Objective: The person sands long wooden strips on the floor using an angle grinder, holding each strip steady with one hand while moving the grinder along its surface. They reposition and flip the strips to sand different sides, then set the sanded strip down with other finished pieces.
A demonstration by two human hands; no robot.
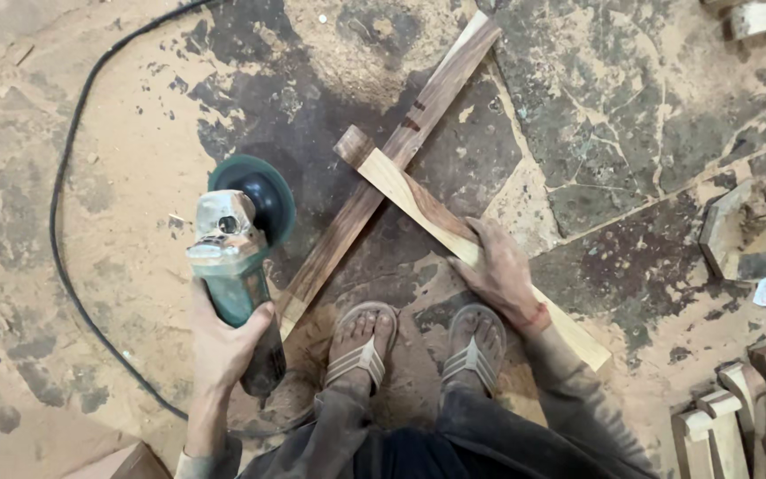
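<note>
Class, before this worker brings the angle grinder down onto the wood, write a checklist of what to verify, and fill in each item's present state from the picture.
1. Left hand grips the angle grinder by its body: ok.
2. Right hand presses the pale wooden strip down: ok.
3. Pale strip rests across the dark wooden strip: ok.
4. Power cable lies away from the disc: ok, it loops off to the left.
5. Feet protected: not ok, open sandals sit beside the wood.
6. Disc spinning or stopped: cannot tell.
</note>
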